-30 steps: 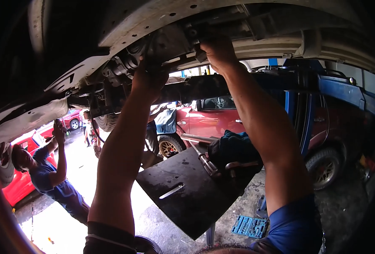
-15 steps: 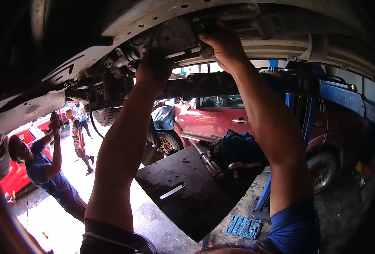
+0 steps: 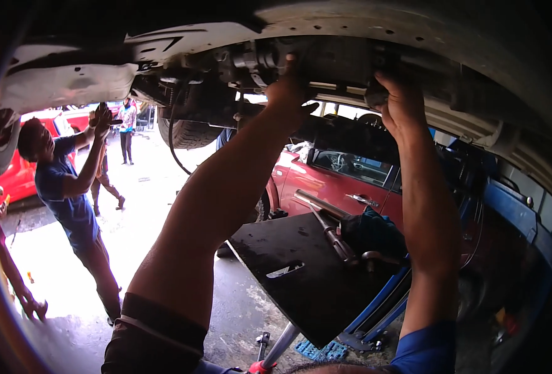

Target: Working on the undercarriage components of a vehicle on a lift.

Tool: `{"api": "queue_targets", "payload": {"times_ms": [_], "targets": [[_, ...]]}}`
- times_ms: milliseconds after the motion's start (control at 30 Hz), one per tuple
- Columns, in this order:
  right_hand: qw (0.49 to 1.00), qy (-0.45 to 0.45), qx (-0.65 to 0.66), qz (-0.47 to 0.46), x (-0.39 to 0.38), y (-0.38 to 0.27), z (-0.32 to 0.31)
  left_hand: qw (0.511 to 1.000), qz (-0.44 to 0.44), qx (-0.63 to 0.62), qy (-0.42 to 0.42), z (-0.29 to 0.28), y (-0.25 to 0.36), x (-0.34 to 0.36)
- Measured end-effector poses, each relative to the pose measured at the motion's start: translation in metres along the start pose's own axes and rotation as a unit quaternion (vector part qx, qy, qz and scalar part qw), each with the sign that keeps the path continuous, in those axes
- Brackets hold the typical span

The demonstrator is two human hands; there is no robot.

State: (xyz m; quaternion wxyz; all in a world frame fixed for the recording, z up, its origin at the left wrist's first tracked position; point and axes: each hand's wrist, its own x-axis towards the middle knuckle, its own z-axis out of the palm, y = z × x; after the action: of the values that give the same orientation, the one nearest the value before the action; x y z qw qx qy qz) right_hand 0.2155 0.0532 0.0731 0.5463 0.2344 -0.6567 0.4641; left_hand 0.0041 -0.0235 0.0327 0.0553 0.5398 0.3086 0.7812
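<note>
Left hand (image 3: 286, 92), right hand (image 3: 405, 107) up at dark underbody assembly (image 3: 338, 61); grip on both: can't tell, shadowed. Best support evenly, wrists steady.

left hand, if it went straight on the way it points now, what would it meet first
Probably the dark underside part just above the left hand, with the pale, holed rail beyond. Depth is unclear in the shadow, so hand and part may already touch.

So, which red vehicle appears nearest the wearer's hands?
The dark red vehicle, behind the black tabletop; the brighter red car stands far left, behind a blue-shirted person.
</note>
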Motion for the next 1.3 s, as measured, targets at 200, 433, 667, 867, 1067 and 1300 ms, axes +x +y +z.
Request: {"api": "queue_targets", "payload": {"times_ms": [200, 433, 667, 867, 1067, 1300], "targets": [[0.998, -0.059, -0.032, -0.017, 0.006, 0.007, -0.03, 0.959, -0.169, -0.159, 0.164, 0.03, 0.034, -0.015], [0.995, -0.077, -0.049, -0.027, 0.004, 0.003, -0.051, 0.963, -0.16, -0.185, 0.115, 0.032, -0.011, 0.02], [0.997, -0.059, -0.056, -0.019, 0.014, 0.004, -0.06, 0.957, 0.065, 0.282, 0.02, 0.017, -0.074, 0.057], [0.998, -0.04, -0.051, 0.001, 0.018, -0.004, -0.045, 0.99, -0.017, 0.007, 0.137, 0.017, -0.036, 0.039], [0.994, -0.109, 0.014, 0.029, 0.006, 0.0, -0.021, 0.978, 0.085, 0.088, 0.167, -0.017, -0.035, 0.035], [0.984, -0.172, 0.01, 0.047, 0.005, 0.004, -0.052, 0.651, 0.169, 0.74, 0.032, 0.015, 0.007, 0.004]]}}
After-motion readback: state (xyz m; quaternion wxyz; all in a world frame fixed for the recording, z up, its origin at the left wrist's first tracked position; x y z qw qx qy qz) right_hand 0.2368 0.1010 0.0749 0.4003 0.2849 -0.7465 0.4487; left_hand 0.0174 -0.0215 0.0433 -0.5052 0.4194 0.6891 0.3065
